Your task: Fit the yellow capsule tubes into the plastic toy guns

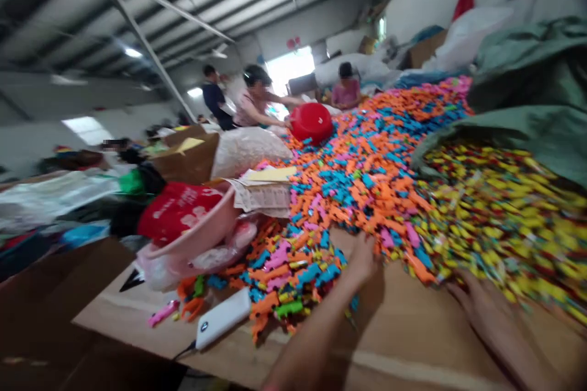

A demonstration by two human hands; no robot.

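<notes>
A large heap of small plastic toy pieces [348, 180] in orange, blue and pink spreads over the wooden table [403, 330]. My left hand [365, 256] reaches to its near edge and touches the orange pieces; the fingertips are blurred, so whether one is held is unclear. To the right, small shiny yellow pieces [499, 214] with red and green bits spill from a green sack [509, 128]. My right hand [479, 299] lies low at the border of this yellow pile, fingers stretched out and partly smeared by motion. I see nothing held in it.
A white power bank [224, 317] with a cable lies at the front edge. Left of the heap stand a pink basin [192, 247] holding a red bag [181, 211], and papers [266, 192]. Across the table a person [257, 101] tips a red basin [312, 123]; other people are behind.
</notes>
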